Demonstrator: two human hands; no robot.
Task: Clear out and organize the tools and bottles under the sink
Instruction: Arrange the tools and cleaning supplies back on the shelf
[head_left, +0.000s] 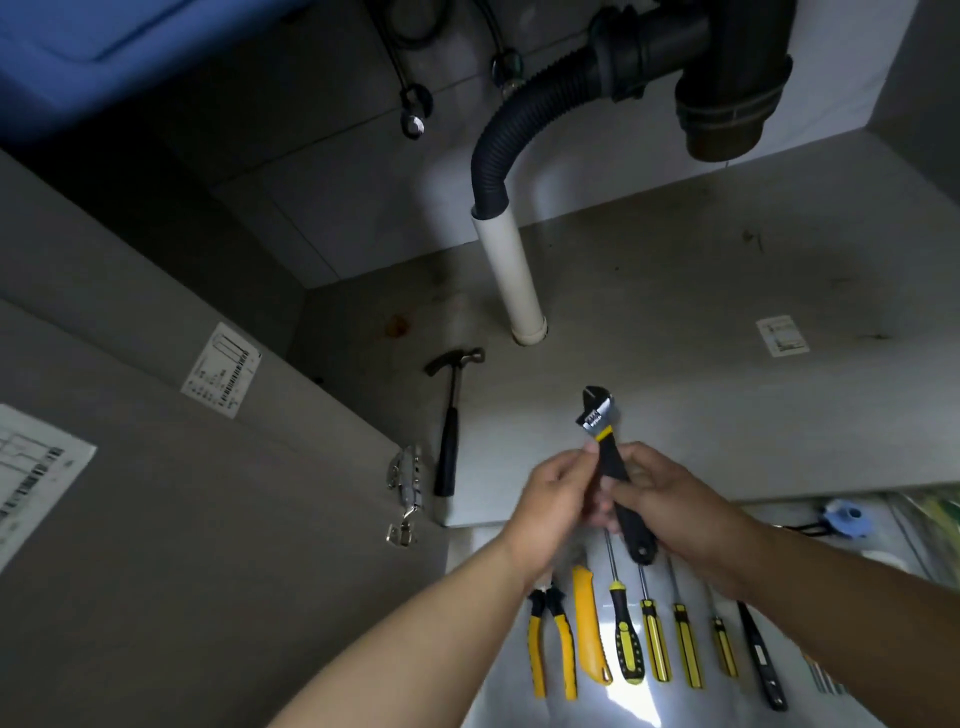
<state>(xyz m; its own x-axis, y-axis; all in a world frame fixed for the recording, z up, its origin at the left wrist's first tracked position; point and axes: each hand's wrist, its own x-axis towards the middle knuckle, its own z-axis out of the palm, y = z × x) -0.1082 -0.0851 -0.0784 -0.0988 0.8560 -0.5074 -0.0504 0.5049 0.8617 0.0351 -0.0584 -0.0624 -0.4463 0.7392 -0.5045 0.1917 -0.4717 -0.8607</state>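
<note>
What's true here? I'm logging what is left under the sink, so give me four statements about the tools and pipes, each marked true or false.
1. The left hand and the right hand both hold the wrench. True.
2. The hammer lies in the row of screwdrivers. False: it lies alone on the cabinet floor, apart from them.
3. The black hose runs into the white pipe. True.
4. The pliers have red handles. False: yellow and black.

My single head camera faces forward and down, close over the grey cabinet floor (675, 291), black corrugated drain hose (524, 98) upper centre.
</note>
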